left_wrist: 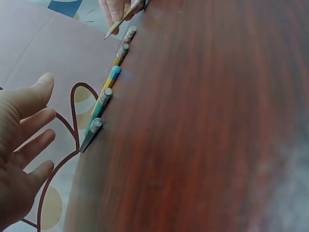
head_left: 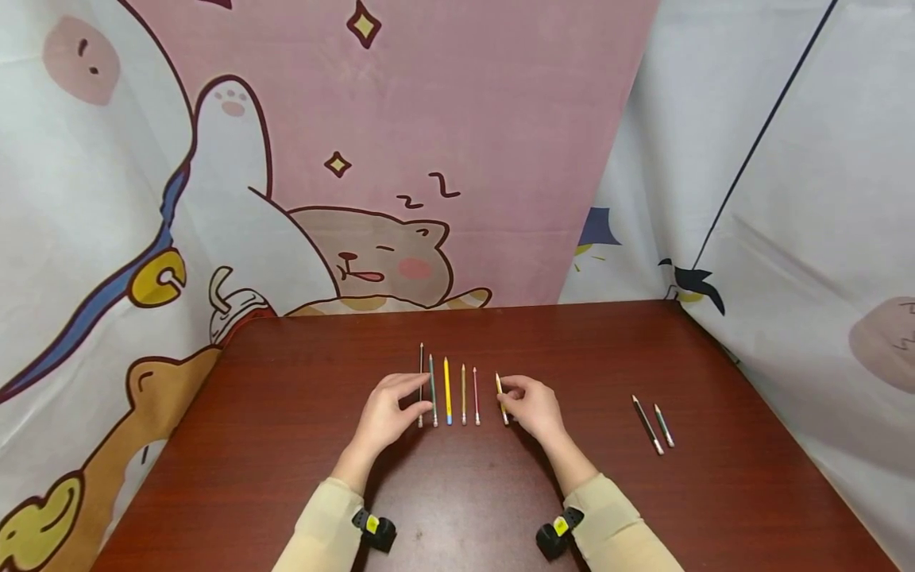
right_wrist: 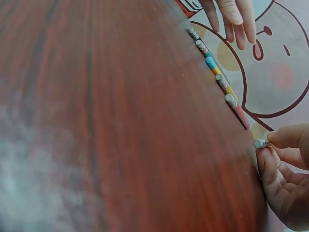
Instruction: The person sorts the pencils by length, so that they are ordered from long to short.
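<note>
A person's left arm in a cream cloth sleeve [head_left: 322, 520] reaches forward from the lower left, a black wrist camera with a yellow patch [head_left: 376, 531] strapped at the cuff. The left hand [head_left: 389, 409] hangs over the left end of a row of pencils on the glossy red-brown wooden table [head_left: 465, 477], thumb and index finger well apart. The left wrist view shows what the head view hides — the other fingers spread too, the hand holding nothing.

From left to right, the row runs: a slim dark pencil [head_left: 421, 361], a teal pencil [head_left: 433, 389], a bright yellow pencil with a blue end [head_left: 447, 389], a dull gold pencil [head_left: 463, 393] and a thin pink-red pencil [head_left: 476, 397]. All point away from the person. Any lettering on them is too small to read; on the printed cloth backdrop [head_left: 500, 119], two Z marks can be read above a sleeping cartoon bear.

Just right of the row, the right hand [head_left: 534, 407] pinches a pale yellow pencil [head_left: 498, 383] between thumb and fingers. The right wrist view shows its eraser end — the left wrist view, its sharpened tip. Well apart at right lie a black pencil [head_left: 647, 425] and a shorter blue-green pencil [head_left: 664, 426], side by side.
</note>
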Available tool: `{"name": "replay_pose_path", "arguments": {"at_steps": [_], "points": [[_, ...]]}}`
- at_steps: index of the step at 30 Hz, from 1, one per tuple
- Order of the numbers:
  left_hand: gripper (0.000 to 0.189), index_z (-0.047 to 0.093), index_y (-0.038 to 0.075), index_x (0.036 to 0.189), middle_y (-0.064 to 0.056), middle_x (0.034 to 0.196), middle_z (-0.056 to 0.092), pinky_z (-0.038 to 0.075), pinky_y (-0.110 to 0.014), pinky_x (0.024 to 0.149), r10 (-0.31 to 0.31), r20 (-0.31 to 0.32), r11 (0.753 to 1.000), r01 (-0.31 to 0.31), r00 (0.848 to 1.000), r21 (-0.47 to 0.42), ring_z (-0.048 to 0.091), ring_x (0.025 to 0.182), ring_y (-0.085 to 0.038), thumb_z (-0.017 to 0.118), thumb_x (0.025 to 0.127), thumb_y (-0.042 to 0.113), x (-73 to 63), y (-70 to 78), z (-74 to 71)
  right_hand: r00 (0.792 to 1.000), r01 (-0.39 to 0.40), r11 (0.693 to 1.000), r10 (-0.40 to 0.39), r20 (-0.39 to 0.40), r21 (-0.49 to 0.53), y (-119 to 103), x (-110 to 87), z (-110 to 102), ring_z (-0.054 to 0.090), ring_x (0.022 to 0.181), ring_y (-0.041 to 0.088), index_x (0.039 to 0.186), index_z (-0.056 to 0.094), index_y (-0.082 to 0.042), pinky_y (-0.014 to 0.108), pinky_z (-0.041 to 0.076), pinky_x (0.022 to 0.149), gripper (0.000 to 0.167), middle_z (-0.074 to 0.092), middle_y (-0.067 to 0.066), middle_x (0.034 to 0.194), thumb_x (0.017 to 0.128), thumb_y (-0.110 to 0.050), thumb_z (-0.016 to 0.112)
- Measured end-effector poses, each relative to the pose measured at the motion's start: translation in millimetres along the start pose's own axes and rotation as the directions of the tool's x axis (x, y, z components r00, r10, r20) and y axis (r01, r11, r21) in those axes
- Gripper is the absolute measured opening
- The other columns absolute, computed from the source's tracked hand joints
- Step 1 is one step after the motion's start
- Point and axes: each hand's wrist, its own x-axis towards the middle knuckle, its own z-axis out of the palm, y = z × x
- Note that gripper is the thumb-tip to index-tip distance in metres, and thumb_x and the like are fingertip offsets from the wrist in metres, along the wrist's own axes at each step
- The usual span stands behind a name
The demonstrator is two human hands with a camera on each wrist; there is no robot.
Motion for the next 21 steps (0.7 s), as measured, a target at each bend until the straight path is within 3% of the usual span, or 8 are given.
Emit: {"name": "replay_pose_path", "arguments": {"at_steps": [10,21], "points": [[0.045,0.072,0.003,0.119,-0.008,0.115,0.071,0.046,-0.047,0.094,0.029,-0.068,0.999,-0.028,0.997,0.028,0.061,0.11,-0.03,0.085,0.076,0.01,-5.3,-6.1,-1.1,0.999,-0.038,0.999,0.038,0.008,0.025,-0.8,-0.5,0.5,0.06,0.05,0.009,0.111,0.073,-0.002,0.025,0.051,0.049,0.027,0.069,0.0,0.072,0.084,-0.008,0.075],[0.044,0.072,0.006,0.12,-0.01,0.113,0.071,0.047,-0.047,0.094,-0.039,-0.094,0.999,0.041,0.995,0.02,0.061,0.11,-0.031,0.084,0.078,0.012,-7.3,2.6,-2.8,0.997,-0.073,0.994,0.073,0.009,0.077,1.0,-7.8,-12.4,0.06,0.053,0.011,0.111,0.073,-0.002,0.026,0.052,0.05,0.027,0.068,0.0,0.073,0.084,-0.008,0.075]]}}
